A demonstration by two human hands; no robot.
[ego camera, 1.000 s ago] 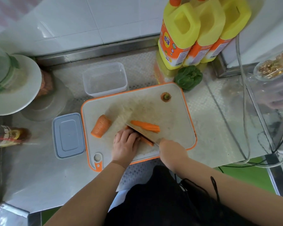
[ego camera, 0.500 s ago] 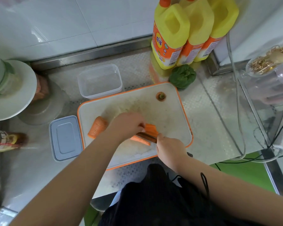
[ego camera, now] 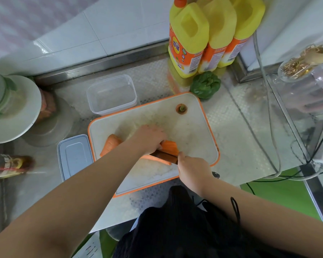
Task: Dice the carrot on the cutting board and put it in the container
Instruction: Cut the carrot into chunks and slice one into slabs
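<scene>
- Since a second ago the left hand (ego camera: 150, 137) has crossed the blade to hold the carrot strip (ego camera: 169, 147) mid-board; slicing can go on.
- Its long axis runs left-right; the carrot chunk (ego camera: 110, 144) lies near the cutting board (ego camera: 198, 131) left edge.
- Knife (ego camera: 164, 157) gripped in the right hand (ego camera: 193, 169).
- Container (ego camera: 111, 94) holds nothing.

Counted in the head view: three yellow detergent bottles (ego camera: 189, 37) grouped at the back wall. One cutting board (ego camera: 194, 131). One clear container (ego camera: 111, 94), one grey lid (ego camera: 75, 157). Carrot pieces: one chunk (ego camera: 110, 144), two cut strips (ego camera: 169, 147), one stem end (ego camera: 181, 108). One knife (ego camera: 164, 156). One green pepper (ego camera: 205, 84). Two hands (ego camera: 149, 137) seen.
</scene>
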